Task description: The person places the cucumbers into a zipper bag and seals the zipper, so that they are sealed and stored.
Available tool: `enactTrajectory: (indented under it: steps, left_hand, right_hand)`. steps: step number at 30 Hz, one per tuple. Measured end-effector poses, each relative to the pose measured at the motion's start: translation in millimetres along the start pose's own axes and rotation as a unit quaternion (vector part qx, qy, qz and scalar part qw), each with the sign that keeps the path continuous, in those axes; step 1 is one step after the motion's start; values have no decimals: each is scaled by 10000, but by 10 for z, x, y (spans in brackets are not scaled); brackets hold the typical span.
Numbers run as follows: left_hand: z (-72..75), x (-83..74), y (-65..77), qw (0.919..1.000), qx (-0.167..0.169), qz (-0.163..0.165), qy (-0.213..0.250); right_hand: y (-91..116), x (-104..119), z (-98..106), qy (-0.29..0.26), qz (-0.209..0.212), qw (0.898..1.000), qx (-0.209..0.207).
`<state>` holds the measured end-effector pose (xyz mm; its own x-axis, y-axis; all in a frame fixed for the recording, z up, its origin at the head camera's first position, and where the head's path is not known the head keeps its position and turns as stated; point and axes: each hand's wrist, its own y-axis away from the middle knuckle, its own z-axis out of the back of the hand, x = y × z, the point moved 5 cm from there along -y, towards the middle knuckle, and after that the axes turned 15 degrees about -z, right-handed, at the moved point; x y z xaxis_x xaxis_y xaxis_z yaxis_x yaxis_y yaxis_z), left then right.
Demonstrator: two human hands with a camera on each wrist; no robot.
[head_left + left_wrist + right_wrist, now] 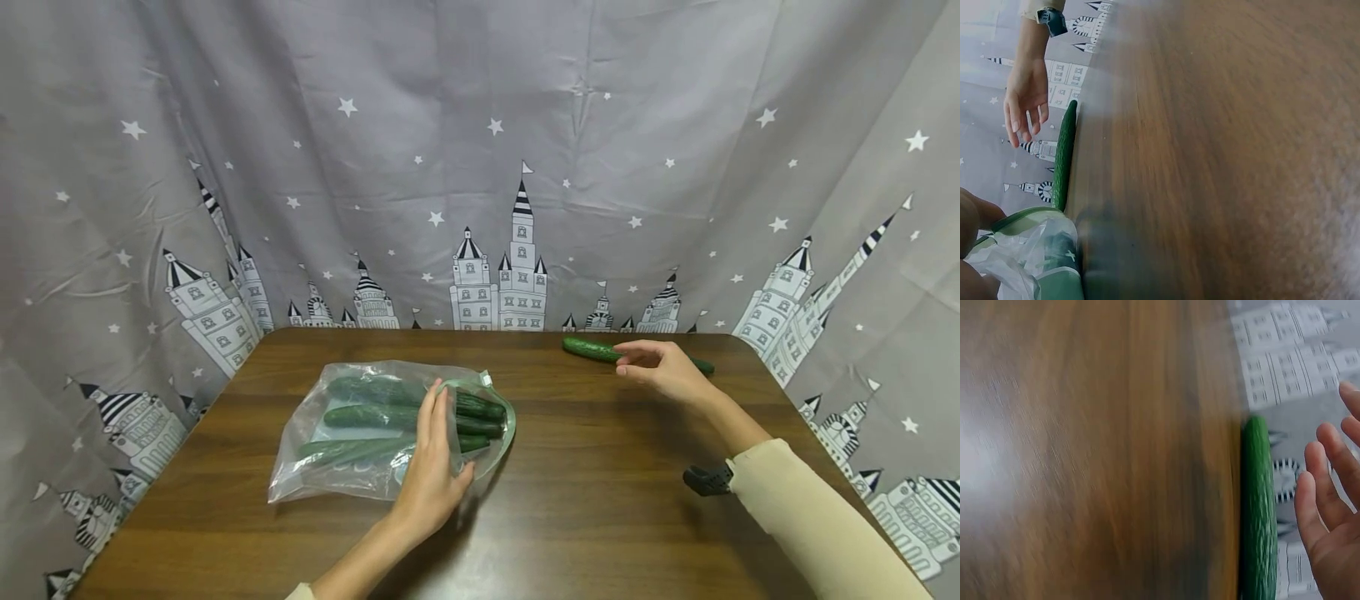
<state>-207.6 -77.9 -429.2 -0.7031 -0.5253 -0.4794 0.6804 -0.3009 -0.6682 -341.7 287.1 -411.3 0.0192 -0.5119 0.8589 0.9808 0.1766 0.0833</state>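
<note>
A grey curtain (637,67) printed with castles and stars is hanging behind a brown wooden table (585,517). A clear bag (296,467) with a green rim is lying toward the left, its mouth facing right. Several cucumbers (480,407) are resting inside it, while a loose cucumber (588,348) is lying along the table's far edge, toward the right. The left hand (431,471) is gripping the bag near its mouth; the right hand (663,367) is hovering near the loose cucumber, fingers relaxed, holding nothing.

The cucumber (588,349) is green, table (600,517) brown, curtain (630,100) grey with white stars (435,219), bag rim (512,421) seemingly pale green.
</note>
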Motion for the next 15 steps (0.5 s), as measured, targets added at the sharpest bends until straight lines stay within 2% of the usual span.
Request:
enactTrajectory:
  steps: [7,15]
  left_hand:
    - [10,11,-17,9998,-69,63,149]
    - [4,28,-16,9999,-40,24,143]
  right_hand:
    - [11,-191,323,141,-392,9963,-752]
    - [41,-507,611,343,-679,9864,-1456]
